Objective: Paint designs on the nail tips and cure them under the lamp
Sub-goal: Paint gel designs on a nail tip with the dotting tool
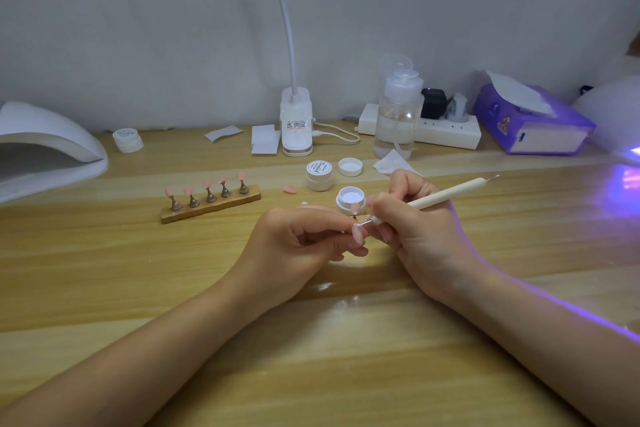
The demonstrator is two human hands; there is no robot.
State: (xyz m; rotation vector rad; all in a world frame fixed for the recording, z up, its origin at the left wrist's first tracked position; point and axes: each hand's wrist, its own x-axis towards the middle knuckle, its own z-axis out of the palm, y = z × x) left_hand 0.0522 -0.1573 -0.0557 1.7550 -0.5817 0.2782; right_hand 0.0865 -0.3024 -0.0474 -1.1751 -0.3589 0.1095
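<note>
Pale wood table (104,288) fills my view, bare on the near side of my hands. My left hand (298,246) pinches one pink nail tip (359,234); my right hand (415,236) grips one cream dotting pen (450,196), its metal end touching that tip. Just behind the tip sits one open white gel jar (350,199), then a closed jar (319,175) and a loose lid (350,167). Left of the open jar, one wooden stand (211,206) carries five pink tips, with open tabletop around it. One white curing lamp (45,149) sits at the table's left edge; another (620,121) glows violet at the right edge.
</note>
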